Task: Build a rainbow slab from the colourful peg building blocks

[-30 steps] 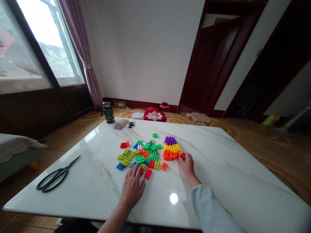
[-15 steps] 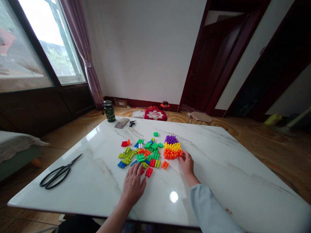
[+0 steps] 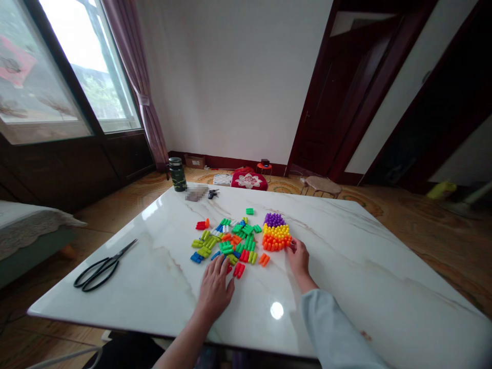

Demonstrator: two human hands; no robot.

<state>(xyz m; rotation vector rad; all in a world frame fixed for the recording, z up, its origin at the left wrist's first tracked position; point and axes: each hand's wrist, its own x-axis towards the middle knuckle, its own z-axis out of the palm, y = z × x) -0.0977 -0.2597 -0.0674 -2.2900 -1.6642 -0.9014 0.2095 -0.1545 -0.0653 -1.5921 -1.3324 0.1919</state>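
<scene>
On the white marbled table, my left hand lies palm down with fingers spread, its fingertips at the near edge of a loose pile of small capsule-shaped plastic pieces. Two red pieces lie just right of its fingers. My right hand has its fingers curled at the right end of a neat block of standing pieces, closed on an orange piece there; the hand partly hides it. This block has purple, yellow and orange bands. A loose orange pair lies in front.
Black-handled scissors lie on the table at the left. A camouflage-patterned bottle, a pixelated flat object and keys are at the far left edge. Beyond the table stands a round stool.
The view has turned slightly, so the whole scene sits a little further right. Both hands stay in nearly the same places by the pieces.
</scene>
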